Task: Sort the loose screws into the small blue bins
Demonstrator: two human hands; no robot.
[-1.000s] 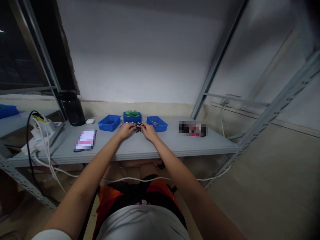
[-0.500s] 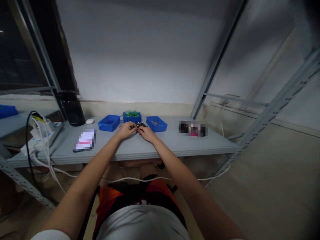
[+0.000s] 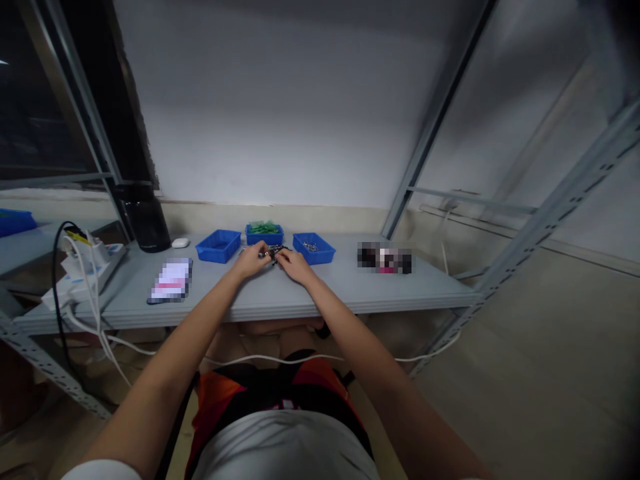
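Note:
My left hand (image 3: 253, 259) and my right hand (image 3: 294, 265) are close together at the middle of the grey table (image 3: 280, 297). Between and just beyond them lies a pile of small dark and silvery metal pieces (image 3: 278, 249). The fingers of both hands are bent and closed at the pile's near edge; whatever they pinch is too small to name. Behind the pile stands a blue tray with green packets (image 3: 263, 228). To the right hand's far side is a blue tray with small silvery pieces (image 3: 313, 248). Left of the left hand sits an empty blue tray (image 3: 219, 246).
On the left are a blurred phone (image 3: 171, 281), a white earphone case (image 3: 180, 243), a black bottle (image 3: 146, 218) and a power strip (image 3: 95, 273) with cables. A pixelated dark and pink object (image 3: 385, 258) lies right. Metal shelf posts (image 3: 425, 140) frame the table; a white cable (image 3: 260, 357) hangs below its front.
Both hands stay at the pile with only slight finger shifts. The right hand's fingers are drawn a little away from the left hand's. The trays stay in place.

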